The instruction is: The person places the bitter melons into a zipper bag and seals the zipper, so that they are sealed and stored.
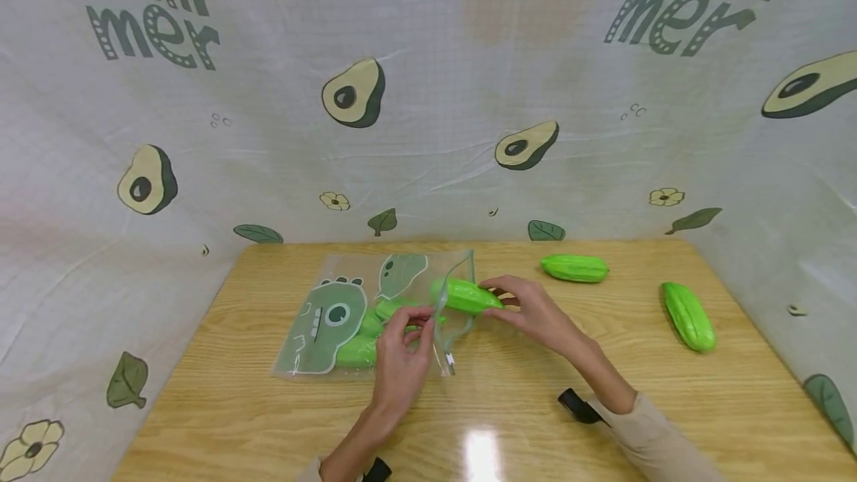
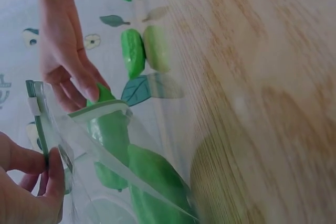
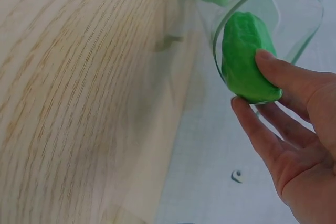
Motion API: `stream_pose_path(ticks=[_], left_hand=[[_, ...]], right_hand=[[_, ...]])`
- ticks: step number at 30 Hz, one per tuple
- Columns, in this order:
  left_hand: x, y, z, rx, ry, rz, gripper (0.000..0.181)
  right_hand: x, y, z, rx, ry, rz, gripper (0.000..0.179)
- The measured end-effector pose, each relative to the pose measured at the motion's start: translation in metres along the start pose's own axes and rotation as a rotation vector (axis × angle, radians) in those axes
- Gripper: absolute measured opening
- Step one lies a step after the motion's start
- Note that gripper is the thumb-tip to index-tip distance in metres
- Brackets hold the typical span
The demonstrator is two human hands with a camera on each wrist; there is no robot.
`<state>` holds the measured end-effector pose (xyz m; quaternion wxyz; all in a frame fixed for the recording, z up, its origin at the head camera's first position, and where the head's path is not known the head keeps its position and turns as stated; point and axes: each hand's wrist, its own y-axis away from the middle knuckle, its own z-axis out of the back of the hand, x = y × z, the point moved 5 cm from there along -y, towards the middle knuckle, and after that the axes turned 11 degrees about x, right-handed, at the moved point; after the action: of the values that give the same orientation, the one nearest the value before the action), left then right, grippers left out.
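Observation:
A clear zip bag (image 1: 402,262) with a green cartoon monster print lies on the table with its mouth to the right. My left hand (image 1: 405,355) pinches the bag's rim between thumb and fingers. Several green pieces (image 1: 357,352) show through the plastic. In my right hand (image 1: 535,315) is a bright green ridged gourd (image 1: 469,296), shaped like a bitter melon. Thumb and fingers grip its outer end, while the other end is inside the bag's mouth. The right wrist view shows the held gourd (image 3: 247,56) within the curved rim (image 3: 216,59).
Two similar green gourds lie on the wooden table (image 1: 569,348): one at the back (image 1: 574,268), another at the right (image 1: 688,317). A white slider (image 1: 450,359) sits at the bag's near corner. Behind hangs a printed cloth (image 1: 428,95).

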<state>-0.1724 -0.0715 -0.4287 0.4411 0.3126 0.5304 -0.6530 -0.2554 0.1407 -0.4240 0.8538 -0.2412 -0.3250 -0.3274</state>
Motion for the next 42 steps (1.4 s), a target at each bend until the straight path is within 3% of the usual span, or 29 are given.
stream_pose_path(ticks=[21,42], left_hand=[[-0.003,0.0,0.001,0.034,-0.006,0.046,0.016],[-0.006,-0.005,0.0,0.092,-0.015,-0.004,0.017]], right_hand=[[0.005,-0.014,-0.014,0.045,-0.01,0.025,0.04],[0.011,-0.024,-0.028,0.045,0.048,0.034,0.037]])
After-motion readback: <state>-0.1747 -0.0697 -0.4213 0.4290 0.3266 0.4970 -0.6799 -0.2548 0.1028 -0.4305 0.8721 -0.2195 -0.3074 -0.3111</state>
